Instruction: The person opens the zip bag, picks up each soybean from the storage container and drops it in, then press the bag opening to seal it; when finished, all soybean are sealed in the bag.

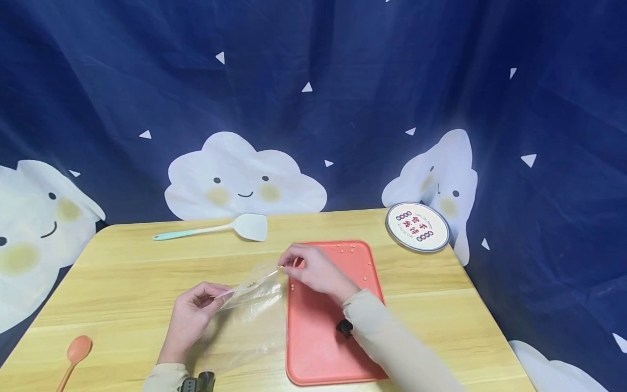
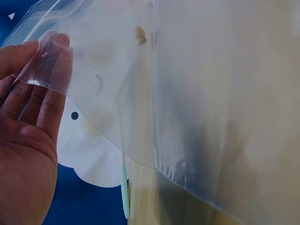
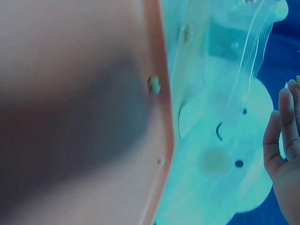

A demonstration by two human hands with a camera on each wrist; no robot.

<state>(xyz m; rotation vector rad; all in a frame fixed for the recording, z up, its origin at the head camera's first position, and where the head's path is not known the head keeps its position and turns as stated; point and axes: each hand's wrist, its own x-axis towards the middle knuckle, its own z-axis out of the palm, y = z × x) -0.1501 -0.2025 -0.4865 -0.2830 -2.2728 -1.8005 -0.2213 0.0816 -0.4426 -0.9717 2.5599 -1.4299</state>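
A clear zip-lock bag (image 1: 254,299) is held above the table at the tray's left side. My left hand (image 1: 193,313) pinches its zip edge between thumb and fingers, as the left wrist view shows through the film. Several pale yellow beans (image 2: 140,35) lie together inside the bag. At the bag's mouth, the fingertips of my right hand (image 1: 315,269) pinch what looks like a small yellow bean (image 1: 281,267). Below that hand is a red tray (image 1: 318,343), with several more loose beans (image 1: 351,248) near its edges.
A white spatula (image 1: 251,227) with a mint handle lies at the table's back edge. An orange spoon (image 1: 78,349) rests at the front left. In the back right corner sits a round plate (image 1: 418,227) with red printing. A dark blue curtain (image 1: 352,109) hangs behind.
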